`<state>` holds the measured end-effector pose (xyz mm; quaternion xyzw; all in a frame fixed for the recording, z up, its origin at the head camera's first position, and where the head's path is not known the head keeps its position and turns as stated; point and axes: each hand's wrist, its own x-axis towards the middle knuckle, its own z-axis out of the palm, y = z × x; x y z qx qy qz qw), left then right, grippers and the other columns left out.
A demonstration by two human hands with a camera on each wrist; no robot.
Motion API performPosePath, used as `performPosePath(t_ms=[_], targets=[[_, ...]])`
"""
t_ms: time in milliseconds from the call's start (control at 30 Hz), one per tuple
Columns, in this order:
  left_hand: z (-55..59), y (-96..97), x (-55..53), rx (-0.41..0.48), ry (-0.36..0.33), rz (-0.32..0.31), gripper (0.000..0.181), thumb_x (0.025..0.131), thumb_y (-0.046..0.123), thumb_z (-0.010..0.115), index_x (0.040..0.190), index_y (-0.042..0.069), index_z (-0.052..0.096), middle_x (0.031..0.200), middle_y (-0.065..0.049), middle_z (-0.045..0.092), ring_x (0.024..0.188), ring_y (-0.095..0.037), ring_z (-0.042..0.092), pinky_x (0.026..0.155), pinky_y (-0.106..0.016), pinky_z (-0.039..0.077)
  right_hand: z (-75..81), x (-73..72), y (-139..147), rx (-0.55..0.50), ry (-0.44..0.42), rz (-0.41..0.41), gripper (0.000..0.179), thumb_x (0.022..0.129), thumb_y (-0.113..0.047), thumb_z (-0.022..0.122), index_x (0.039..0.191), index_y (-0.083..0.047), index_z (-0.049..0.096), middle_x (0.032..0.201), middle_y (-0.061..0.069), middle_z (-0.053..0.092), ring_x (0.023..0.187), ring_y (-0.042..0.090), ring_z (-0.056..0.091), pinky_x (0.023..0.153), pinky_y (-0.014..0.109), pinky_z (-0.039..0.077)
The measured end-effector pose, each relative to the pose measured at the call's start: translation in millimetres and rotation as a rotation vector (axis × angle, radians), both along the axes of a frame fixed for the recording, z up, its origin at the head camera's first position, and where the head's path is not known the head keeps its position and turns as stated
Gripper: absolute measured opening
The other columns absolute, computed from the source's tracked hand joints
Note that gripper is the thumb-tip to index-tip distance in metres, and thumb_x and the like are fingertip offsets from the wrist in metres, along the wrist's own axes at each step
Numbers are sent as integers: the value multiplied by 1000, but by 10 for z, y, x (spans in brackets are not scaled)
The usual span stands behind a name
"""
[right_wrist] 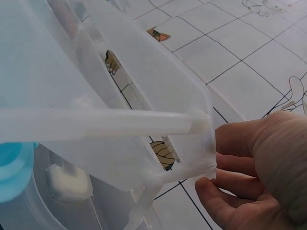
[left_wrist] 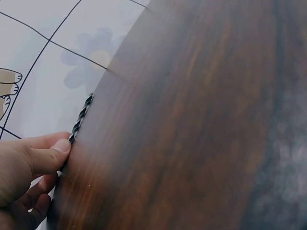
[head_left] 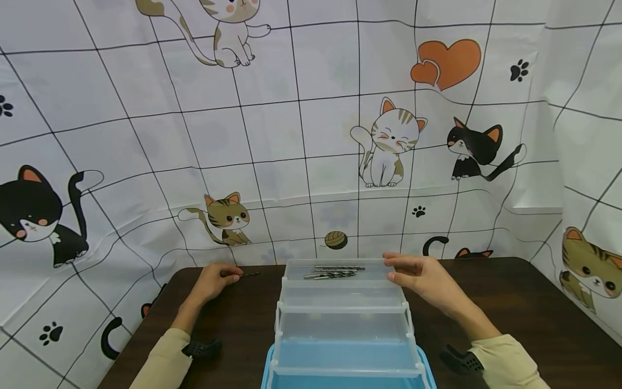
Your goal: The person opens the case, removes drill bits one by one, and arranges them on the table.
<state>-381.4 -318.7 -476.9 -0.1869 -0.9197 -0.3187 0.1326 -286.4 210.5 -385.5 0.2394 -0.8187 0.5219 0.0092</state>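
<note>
My left hand (head_left: 217, 279) pinches a thin dark drill bit (left_wrist: 81, 117) between thumb and fingers at the table's back left edge. Its twisted end points away from the fingertips. A clear plastic box (head_left: 342, 294) with stepped trays stands in the middle. Several metal drill bits (head_left: 335, 272) lie across its top tray (head_left: 296, 268). At the right end of that tray my right hand (head_left: 425, 278) holds the corner, fingers at the rear and thumb toward the front. In the right wrist view the fingertips are partly hidden by the tray's end wall (right_wrist: 204, 124).
The box has a blue base (head_left: 427, 367) at the table's near side. Dark brown wood of the table (head_left: 481, 292) shows on both sides of the box. Behind it hangs a white cloth (head_left: 320, 135) with cat drawings and a grid.
</note>
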Motion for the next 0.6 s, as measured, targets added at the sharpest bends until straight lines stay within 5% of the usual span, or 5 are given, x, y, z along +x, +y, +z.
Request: performPosePath(t_ms=[600], targets=[[97, 93, -25, -54, -26, -5, 25, 91, 21, 61, 110, 5, 66, 107, -7, 61, 100, -30, 55, 83, -49, 42, 27, 22, 14, 15, -97, -23, 52, 87, -34, 65, 133, -15, 51, 134, 5, 47, 112, 18, 53, 87, 35, 45]])
